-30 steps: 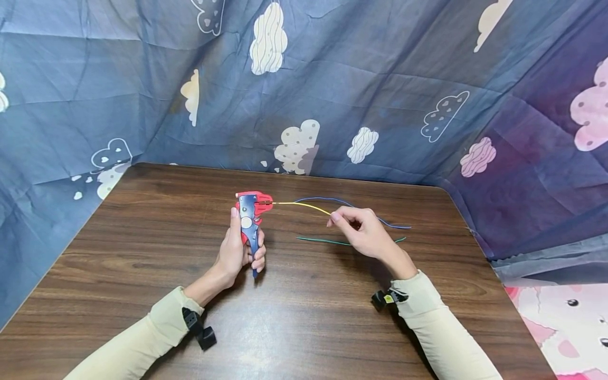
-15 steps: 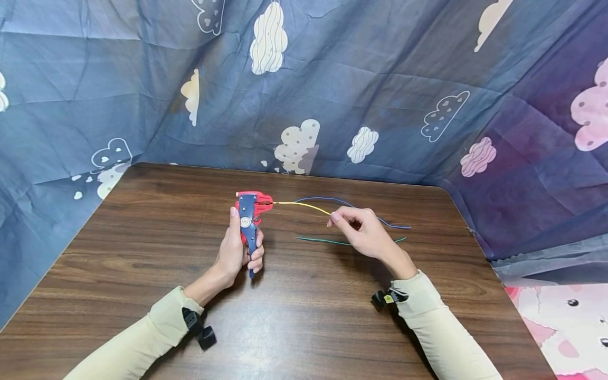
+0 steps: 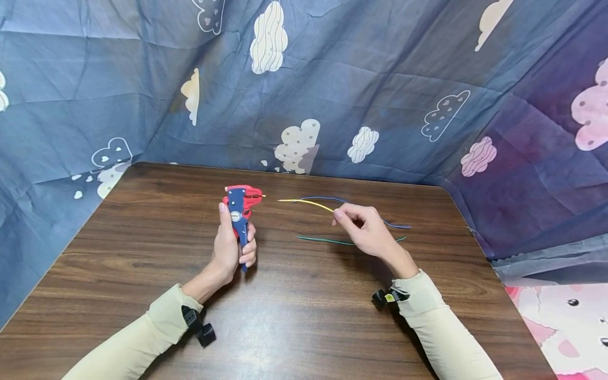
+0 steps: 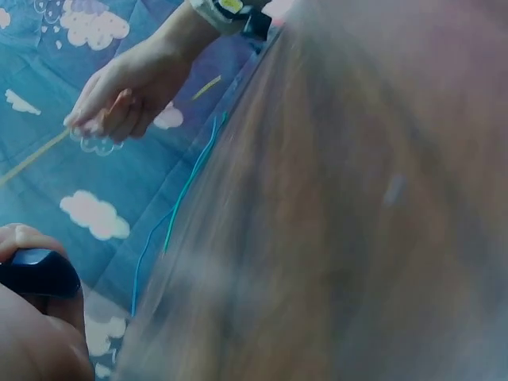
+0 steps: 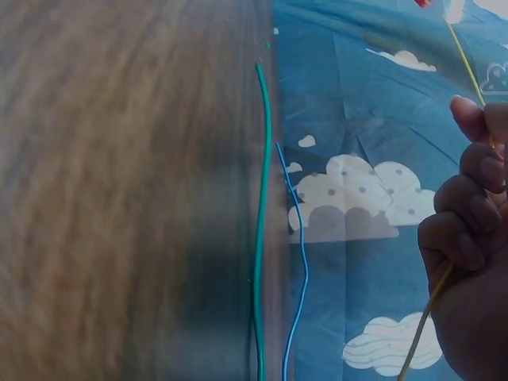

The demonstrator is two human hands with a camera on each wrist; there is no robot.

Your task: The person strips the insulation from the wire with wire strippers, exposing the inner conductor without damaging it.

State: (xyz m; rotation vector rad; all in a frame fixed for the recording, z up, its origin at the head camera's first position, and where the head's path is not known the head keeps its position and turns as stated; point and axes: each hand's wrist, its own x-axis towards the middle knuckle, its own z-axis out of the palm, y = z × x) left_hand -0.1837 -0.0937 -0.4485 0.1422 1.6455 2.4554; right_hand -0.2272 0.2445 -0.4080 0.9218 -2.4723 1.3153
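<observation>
My left hand (image 3: 228,245) grips a red and blue wire stripper (image 3: 236,211), thumb along its side and fingers round the handle. A tiny yellow piece (image 3: 264,196) pokes out at the tool's red nose. Between thumb and index finger, my right hand (image 3: 363,227) pinches a yellow wire (image 3: 306,202), whose free end points left, a short gap from the stripper. The right wrist view shows that wire running on past my curled fingers (image 5: 460,230). In the left wrist view only the dark handle end (image 4: 40,272) of the stripper shows.
On the brown wooden table (image 3: 294,316) lie a blue wire (image 3: 399,227) and a green wire (image 3: 323,240), both near or under my right hand. Behind the table hangs a blue cloud-patterned cloth (image 3: 228,105).
The stripper in my left hand has moved left and slightly away, off the yellow wire's end, which now shows free. My right hand has barely moved and still pinches the wire.
</observation>
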